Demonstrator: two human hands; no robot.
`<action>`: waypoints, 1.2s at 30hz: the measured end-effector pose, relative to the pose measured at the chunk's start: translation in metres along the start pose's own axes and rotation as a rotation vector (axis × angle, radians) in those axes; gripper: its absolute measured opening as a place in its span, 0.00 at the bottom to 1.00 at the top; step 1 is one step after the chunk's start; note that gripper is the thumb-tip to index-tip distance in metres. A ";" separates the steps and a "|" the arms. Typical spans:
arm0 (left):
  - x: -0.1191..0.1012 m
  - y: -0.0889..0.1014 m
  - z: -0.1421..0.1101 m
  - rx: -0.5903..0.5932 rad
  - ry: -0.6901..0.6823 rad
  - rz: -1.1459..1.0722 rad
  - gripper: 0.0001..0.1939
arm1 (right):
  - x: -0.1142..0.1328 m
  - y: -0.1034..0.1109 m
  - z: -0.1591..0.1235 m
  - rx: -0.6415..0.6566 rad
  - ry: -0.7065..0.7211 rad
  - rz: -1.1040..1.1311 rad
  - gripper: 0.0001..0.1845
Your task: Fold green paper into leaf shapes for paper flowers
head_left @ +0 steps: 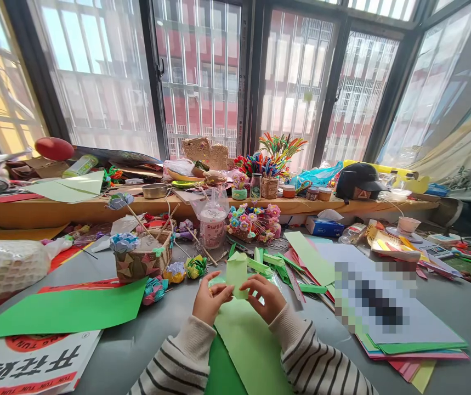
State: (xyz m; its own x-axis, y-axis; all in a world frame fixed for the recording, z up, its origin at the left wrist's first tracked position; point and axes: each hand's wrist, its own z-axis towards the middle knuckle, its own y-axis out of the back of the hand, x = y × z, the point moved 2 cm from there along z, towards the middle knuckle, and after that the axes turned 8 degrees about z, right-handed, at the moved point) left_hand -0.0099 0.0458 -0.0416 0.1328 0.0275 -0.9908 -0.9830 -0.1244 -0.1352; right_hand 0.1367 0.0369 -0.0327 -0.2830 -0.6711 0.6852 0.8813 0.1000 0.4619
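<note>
Between my two hands is a small folded piece of light green paper (237, 274), raised above the table. My left hand (210, 299) pinches its left lower edge between thumb and fingers. On the other side, the fingertips of my right hand (265, 296) are closed on its right lower edge. Under my hands lies a long strip of light green paper (248, 345), partly over a darker green sheet (221, 365). Just beyond my hands are several folded green paper strips (276, 263).
At right lies a stack of coloured paper (416, 329). A basket with paper flowers (142, 263), a lidded cup (213, 225) and a bunch of small flowers (255, 219) stand ahead. A bright green sheet (71, 310) is at left. The crowded windowsill (169, 206) runs behind.
</note>
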 end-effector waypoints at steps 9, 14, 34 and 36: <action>0.006 -0.007 -0.003 0.163 0.075 0.008 0.35 | 0.000 0.001 0.000 -0.070 0.054 -0.116 0.09; 0.005 -0.005 -0.002 0.150 0.074 0.024 0.38 | -0.003 0.004 0.002 -0.017 0.010 -0.020 0.08; 0.004 -0.008 -0.006 0.226 0.021 0.082 0.34 | 0.001 0.000 0.003 -0.173 -0.145 0.037 0.08; 0.003 -0.009 -0.006 0.230 0.036 0.069 0.35 | 0.001 0.000 0.003 -0.171 -0.147 0.028 0.08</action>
State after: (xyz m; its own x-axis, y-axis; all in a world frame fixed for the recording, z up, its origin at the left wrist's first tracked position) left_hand 0.0002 0.0407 -0.0434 0.0644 -0.0093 -0.9979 -0.9924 0.1048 -0.0650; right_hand 0.1355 0.0385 -0.0302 -0.2987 -0.5543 0.7769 0.9374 -0.0176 0.3479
